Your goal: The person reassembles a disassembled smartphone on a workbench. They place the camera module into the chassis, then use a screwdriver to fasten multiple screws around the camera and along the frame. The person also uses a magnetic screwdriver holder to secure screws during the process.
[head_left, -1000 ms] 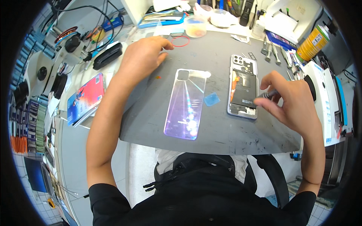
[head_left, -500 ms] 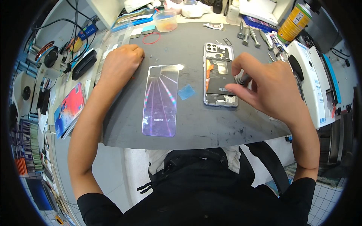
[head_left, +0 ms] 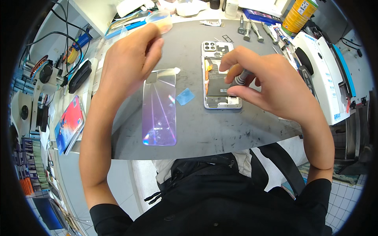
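Note:
An opened smartphone (head_left: 217,82) lies on the grey mat, its black battery and circuit parts exposed. Over its right side hovers my right hand (head_left: 271,80), its curled fingers around a grey screwdriver (head_left: 243,76). Index finger and thumb are apart above the battery; the screwdriver's tip is hidden. To the left lies a shiny purple phone back cover (head_left: 159,118), with a small blue film square (head_left: 185,96) beside it. My left hand (head_left: 132,59) is raised beyond the cover's upper left corner, fingers curled in; whatever they may hold is hidden.
Several screwdrivers (head_left: 254,31) stand at the far right of the mat (head_left: 189,133), near a yellow spray can (head_left: 299,17). A small tube (head_left: 212,23) and a clear round tub (head_left: 165,23) are at the back. A white device (head_left: 321,74) borders the right side.
My left hand has lifted off the mat and moved slightly right and farther back. My right hand stays over the phone with the screwdriver. The whole view has shifted a little.

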